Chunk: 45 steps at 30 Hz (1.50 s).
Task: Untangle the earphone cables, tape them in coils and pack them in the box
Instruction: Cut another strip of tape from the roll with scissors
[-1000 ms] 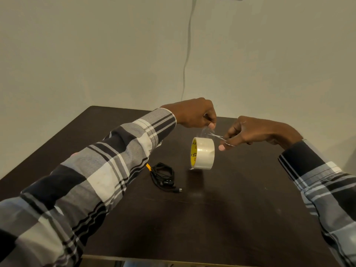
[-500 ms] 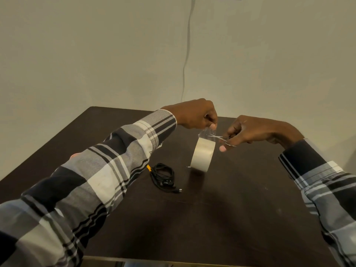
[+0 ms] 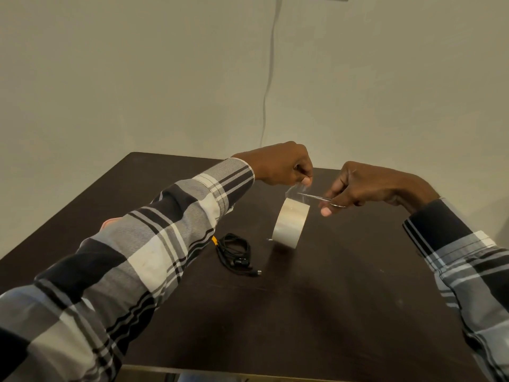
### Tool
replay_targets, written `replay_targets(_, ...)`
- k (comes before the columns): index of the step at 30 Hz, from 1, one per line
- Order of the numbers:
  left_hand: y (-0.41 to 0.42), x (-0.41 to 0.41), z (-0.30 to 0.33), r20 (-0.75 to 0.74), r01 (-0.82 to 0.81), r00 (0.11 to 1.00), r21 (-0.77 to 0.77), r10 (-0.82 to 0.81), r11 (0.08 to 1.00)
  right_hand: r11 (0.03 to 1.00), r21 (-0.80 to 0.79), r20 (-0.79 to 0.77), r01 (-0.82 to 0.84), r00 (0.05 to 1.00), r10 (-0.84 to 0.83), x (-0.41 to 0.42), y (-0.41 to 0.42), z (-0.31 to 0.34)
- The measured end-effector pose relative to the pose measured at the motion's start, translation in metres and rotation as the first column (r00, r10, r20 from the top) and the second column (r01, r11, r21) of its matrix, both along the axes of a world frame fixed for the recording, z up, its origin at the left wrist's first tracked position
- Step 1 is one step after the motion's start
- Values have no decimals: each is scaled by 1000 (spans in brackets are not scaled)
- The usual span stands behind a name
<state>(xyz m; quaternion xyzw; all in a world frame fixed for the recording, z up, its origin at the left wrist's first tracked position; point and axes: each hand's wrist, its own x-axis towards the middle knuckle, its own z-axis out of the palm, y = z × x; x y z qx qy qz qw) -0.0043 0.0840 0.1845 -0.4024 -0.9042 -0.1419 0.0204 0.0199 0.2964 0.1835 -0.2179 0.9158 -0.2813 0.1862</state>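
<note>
The scissors' [image 3: 321,199] handles are hidden inside the right hand [image 3: 366,186]. The desk's [image 3: 344,312] near edge is cut off below; the left sleeve [image 3: 132,257] covers its left part.

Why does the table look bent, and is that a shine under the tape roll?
Head view: the wide-angle lens bows the dark brown table edges; the glossy top mirrors the clear tape roll as a pale smear; the black coiled earphone cable stays sharp.

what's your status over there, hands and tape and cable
Left hand pinches the tape end, roll hanging. Right hand holds scissors at the strip. Earphone coil lies on the table, untaped. Nothing in the way.
</note>
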Motion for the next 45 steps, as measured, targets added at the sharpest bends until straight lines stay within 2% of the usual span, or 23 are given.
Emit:
replay_targets(13, 1, 1, -6, 9, 8, 1000, -9, -8, 1000, 988, 153, 47, 10, 999, -17, -2, -4, -4)
replay_targets(29, 5, 0, -11, 22, 14, 1000, 36, -15, 999, 994, 105, 63, -36, 998, 30, -7, -7, -8)
replay_targets(37, 1, -3, -13, 26, -7, 1000, 25, 6, 1000, 999, -25, 67, 24, 998, -23, -10, 0, -14)
replay_targets(45, 4, -5, -15, 37, -18, 999, 40, 17, 999, 999, 42, 102, 31, 994, -35, -8, -4, -17)
